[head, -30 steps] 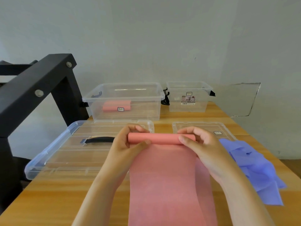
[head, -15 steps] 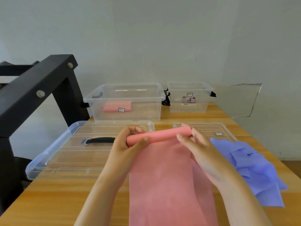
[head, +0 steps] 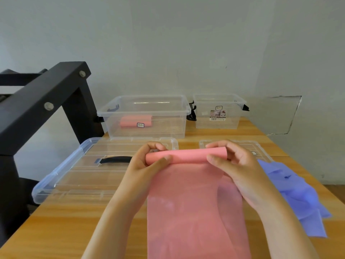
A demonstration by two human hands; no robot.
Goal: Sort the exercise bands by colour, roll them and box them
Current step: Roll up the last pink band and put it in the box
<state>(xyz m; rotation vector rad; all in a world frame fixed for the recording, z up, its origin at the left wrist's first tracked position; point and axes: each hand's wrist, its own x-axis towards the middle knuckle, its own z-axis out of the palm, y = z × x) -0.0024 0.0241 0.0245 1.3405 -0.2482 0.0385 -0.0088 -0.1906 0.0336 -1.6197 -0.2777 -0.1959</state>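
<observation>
A pink exercise band (head: 188,212) lies lengthwise on the wooden table (head: 56,230), its far end wound into a roll (head: 186,156). My left hand (head: 147,161) grips the roll's left end with thumb in front and fingers curled behind. My right hand (head: 233,163) grips the right end the same way. The roll is held slightly above the table. A finished pink roll (head: 135,120) lies inside the large clear box (head: 145,109) at the back. Crumpled blue bands (head: 298,197) lie to the right of my right hand.
A smaller clear box (head: 219,111) stands at the back right with nothing visible inside. The large lid (head: 71,174) with a black handle lies left of my hands; a smaller lid (head: 261,148) lies behind my right hand. A black metal frame (head: 43,101) rises at the left.
The roll has been turned further and is a little thicker. Its right end, tilted up half a second ago, is now nearly level. Both hands have kept their grip.
</observation>
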